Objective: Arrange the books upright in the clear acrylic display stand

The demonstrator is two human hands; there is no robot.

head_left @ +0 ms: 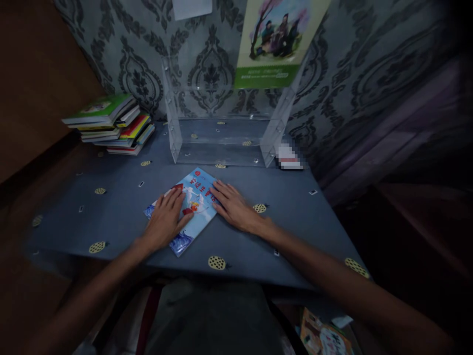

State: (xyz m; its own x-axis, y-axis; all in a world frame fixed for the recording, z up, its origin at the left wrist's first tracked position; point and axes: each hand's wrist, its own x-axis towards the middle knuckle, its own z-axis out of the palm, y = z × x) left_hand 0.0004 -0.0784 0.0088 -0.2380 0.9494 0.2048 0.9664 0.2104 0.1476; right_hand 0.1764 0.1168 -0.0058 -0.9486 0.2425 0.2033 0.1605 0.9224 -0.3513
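A light blue book with red Chinese characters on its cover lies closed and at a slant on the cloth-covered table. My left hand rests flat on the left part of the cover, its fingers stretched out. Over the book's right edge lies my right hand, fingers extended, covering part of the title. Neither hand is wrapped round the book.
A clear acrylic rack stands behind the book, a green-edged book on its upper right. Several books are piled at the back left. A blurred-out white item sits beside the rack. More books show below the table's front edge.
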